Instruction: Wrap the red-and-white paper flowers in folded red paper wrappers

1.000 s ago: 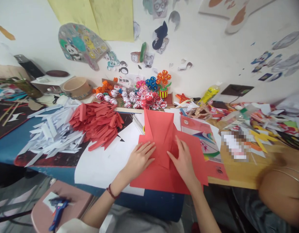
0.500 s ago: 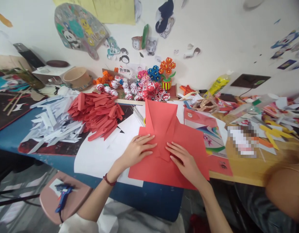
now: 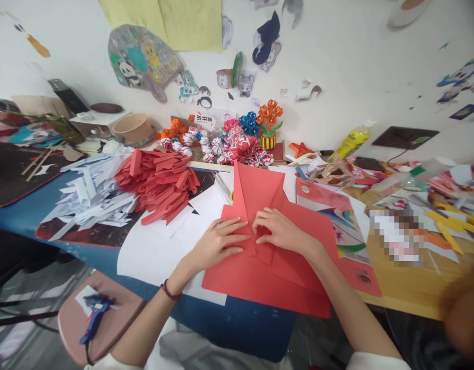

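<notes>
Folded red paper lies in front of me, a narrow pleated piece with slanted creases standing out toward its upper end. My left hand rests flat on the left side of this fold, fingers stretched and slightly apart. Over the middle of the fold, my right hand is curled, with thumb and fingertips close together at a folded edge of the paper. Its fingertips partly hide that edge. Under the red paper spreads a large white sheet.
Heaps of white strips and red folded strips lie to the left. A blue glue gun rests on a pink stool. Paper flowers line the wall; a yellow bottle and paper scraps are to the right. Another person is partly visible at far right.
My right hand has gone from lying flat to curled, moving left and up onto the fold. The left hand stays nearly in place. The view has shifted slightly.
</notes>
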Action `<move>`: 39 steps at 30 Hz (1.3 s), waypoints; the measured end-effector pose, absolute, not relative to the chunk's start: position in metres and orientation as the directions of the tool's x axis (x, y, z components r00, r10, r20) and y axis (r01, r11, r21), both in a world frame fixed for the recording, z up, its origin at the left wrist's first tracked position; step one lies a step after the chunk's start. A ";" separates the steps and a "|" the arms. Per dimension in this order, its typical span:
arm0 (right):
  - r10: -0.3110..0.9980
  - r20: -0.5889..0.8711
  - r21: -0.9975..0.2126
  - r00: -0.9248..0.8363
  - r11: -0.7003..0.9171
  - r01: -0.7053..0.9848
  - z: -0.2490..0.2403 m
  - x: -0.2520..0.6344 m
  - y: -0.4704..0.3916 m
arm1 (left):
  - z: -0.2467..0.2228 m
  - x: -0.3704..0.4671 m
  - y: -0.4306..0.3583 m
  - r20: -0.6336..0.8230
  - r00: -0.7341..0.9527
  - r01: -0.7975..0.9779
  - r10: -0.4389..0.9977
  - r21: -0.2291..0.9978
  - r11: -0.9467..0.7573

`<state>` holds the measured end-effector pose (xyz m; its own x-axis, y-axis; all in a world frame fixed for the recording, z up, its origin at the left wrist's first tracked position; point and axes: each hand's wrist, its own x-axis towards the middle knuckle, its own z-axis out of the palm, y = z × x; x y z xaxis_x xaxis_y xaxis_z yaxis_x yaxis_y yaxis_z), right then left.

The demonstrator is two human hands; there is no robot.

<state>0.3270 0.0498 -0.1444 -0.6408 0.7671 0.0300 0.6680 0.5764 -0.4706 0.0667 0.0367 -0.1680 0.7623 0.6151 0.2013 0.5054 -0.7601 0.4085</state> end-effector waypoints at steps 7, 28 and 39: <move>0.728 0.029 -0.513 -0.685 0.599 0.615 -0.148 0.320 0.060 | -0.171 0.067 0.038 0.201 0.782 0.484 0.590 0.401 -0.778; 0.732 0.067 -0.589 -0.678 0.577 0.566 -0.162 0.321 0.065 | -0.171 0.068 0.035 0.274 0.842 0.410 0.465 0.236 -0.881; 0.697 0.065 -0.593 -0.714 0.602 0.534 -0.159 0.319 0.066 | -0.172 0.069 0.033 0.314 0.841 0.398 0.440 0.192 -0.897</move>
